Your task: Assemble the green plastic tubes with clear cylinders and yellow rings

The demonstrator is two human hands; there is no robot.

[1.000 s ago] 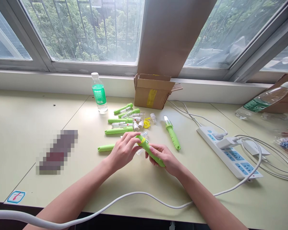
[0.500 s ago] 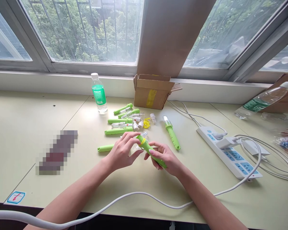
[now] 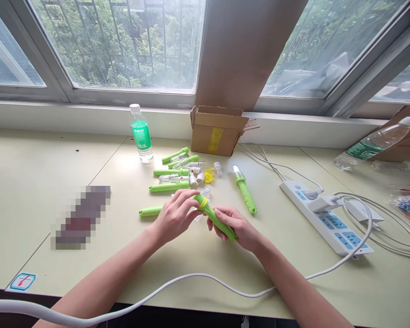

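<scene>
My right hand [image 3: 237, 227] is closed around the lower body of a green plastic tube-shaped handle [image 3: 218, 222], tilted with its threaded end up and to the left. A yellow ring [image 3: 203, 202] sits around that end. My left hand [image 3: 176, 215] pinches the threaded end between thumb and fingers. Behind it lie several loose green handles [image 3: 169, 187], clear tubes and white-capped pieces [image 3: 193, 179], some partly hidden by my left hand. Yellow rings [image 3: 208, 176] are heaped near the white pieces. To the right rests a green handle with a clear tube on its end [image 3: 246, 195].
A cardboard box [image 3: 218, 134] and an upright water bottle [image 3: 141, 134] stand toward the window. On the right are a power strip [image 3: 323, 218] with cables and a leaning bottle [image 3: 372, 145]. A white cable [image 3: 205, 276] crosses the table front. A blurred dark object [image 3: 84, 216] lies left.
The left thumb and fingers have drawn closer around the ringed end. Right-hand fingers have shifted slightly along the handle, which stays in nearly the same place.
</scene>
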